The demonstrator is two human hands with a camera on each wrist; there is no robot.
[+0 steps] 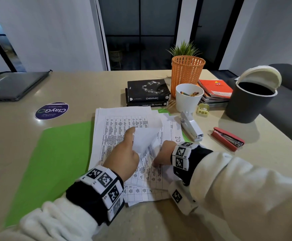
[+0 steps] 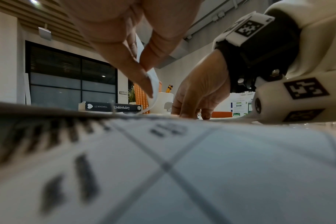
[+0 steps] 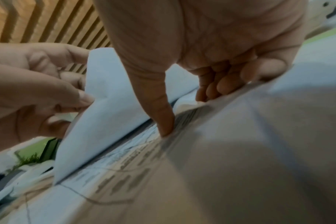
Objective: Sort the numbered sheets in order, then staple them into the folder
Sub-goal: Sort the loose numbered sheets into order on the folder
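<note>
Head view shows the loose stack of white printed sheets with tables lying askew on the open bright green card folder, which lies flat on the beige counter directly in front of the person. The left hand pinches a lifted corner of the top sheet between thumb and fingers, curling it upward, while the right hand, fingers bent, presses its thumb and fingertips down on the sheets beneath to pin them. A handwritten number shows on a sheet edge just beyond the right hand, so the step in hand looks like checking page numbers for sorting. To do it well, I would peel only one sheet at a time, keep the lower pile pinned, and read each number before moving anything. The stack is fanned, with edges out of line, so it will need squaring before stapling. The white stapler and the red stapler lie just to the right of the papers, with a white pencil cup and black books behind. Open green folder surface and bare counter to the left give room to lay sorted sheets.
</note>
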